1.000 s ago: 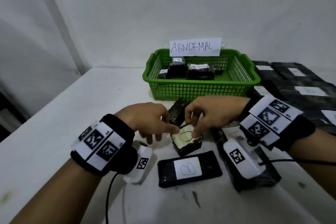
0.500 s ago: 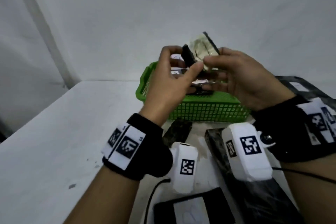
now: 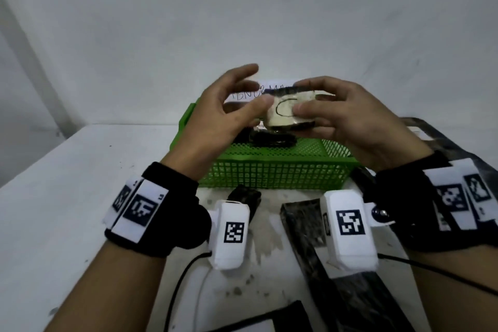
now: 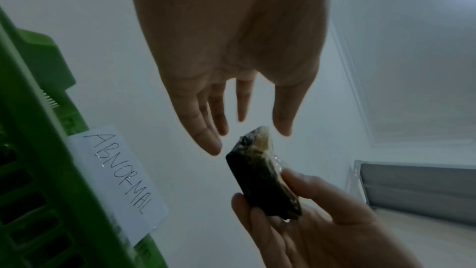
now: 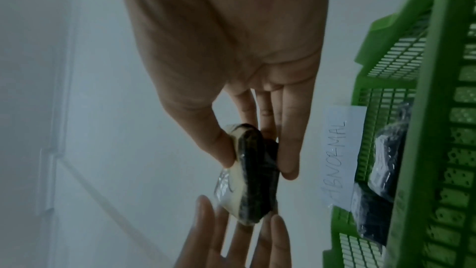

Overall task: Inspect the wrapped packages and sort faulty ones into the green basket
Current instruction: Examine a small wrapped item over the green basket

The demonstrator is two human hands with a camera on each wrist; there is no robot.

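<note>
A small black wrapped package [image 3: 285, 113] with a cream label marked "C" is held up over the green basket [image 3: 269, 172]. My right hand [image 3: 301, 97] pinches it between thumb and fingers, as the right wrist view shows: right hand [image 5: 257, 164], package [image 5: 255, 180]. My left hand [image 3: 258, 86] hovers just left of it with straight, spread fingers. In the left wrist view the left hand [image 4: 244, 133] stands apart from the package [image 4: 262, 180]. The basket bears a paper sign "ABNORMAL" [image 4: 121, 176] and holds several black packages [image 5: 386, 160].
On the white table in front of the basket lie a small black package [image 3: 244, 197], a long black one [image 3: 304, 237] and one with a white label [image 3: 264, 323] at the bottom edge. More black packages [image 3: 444, 143] are stacked at the right. A white wall stands behind.
The package went from the table up above the basket. Both hands held it half a second ago; now the left hand has let go and the label faces me.
</note>
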